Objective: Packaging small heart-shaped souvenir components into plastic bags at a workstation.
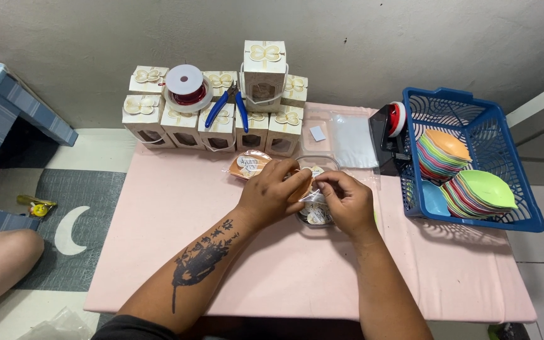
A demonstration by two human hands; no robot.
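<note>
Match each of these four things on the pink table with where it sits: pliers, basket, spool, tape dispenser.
Things:
1. pliers
2. basket
3. spool
4. tape dispenser

Places:
A. far right of the table, holding stacked dishes
B. just left of the basket
C. on the boxes, right of the spool
D. on the boxes, left of the pliers

Pairs: 1-C, 2-A, 3-D, 4-B

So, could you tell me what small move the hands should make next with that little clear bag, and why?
Probably slide the orange leaf-shaped dish fully into the clear bag. The left hand and right hand both pinch it above the clear container, and it looks only partly wrapped. A finished wrapped dish lies just behind, by the gift boxes.
</note>
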